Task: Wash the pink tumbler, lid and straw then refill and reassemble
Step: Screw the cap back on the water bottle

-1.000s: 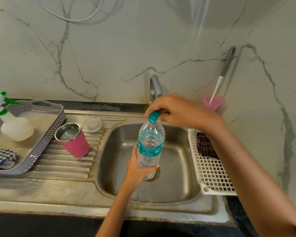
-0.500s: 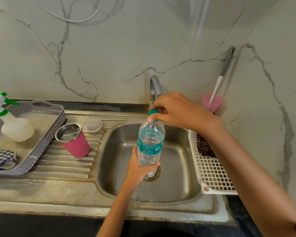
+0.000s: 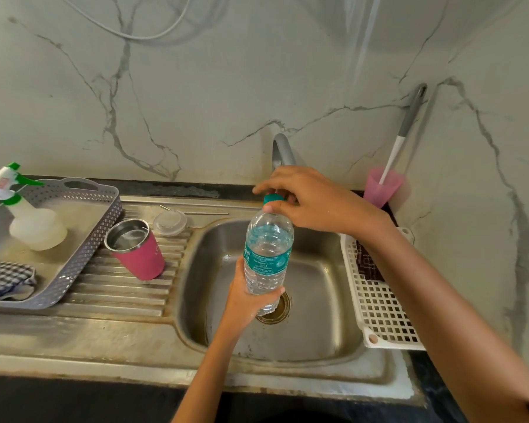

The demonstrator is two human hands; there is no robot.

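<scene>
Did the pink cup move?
No. The tumbler stays in the same spot beside the tray, just in front of the lid.

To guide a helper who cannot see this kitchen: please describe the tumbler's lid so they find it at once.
Left of the steel sink basin lies its ribbed drainboard. At the drainboard's back, behind the open pink tumbler, lies the round clear plastic lid. It alone is flat and see-through; the thin metal straw behind it is a rod.

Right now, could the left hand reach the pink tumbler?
Likely not yet: the way to the pink tumbler looks free, but the left hand grips the water bottle, whose cap the right hand holds.
</scene>
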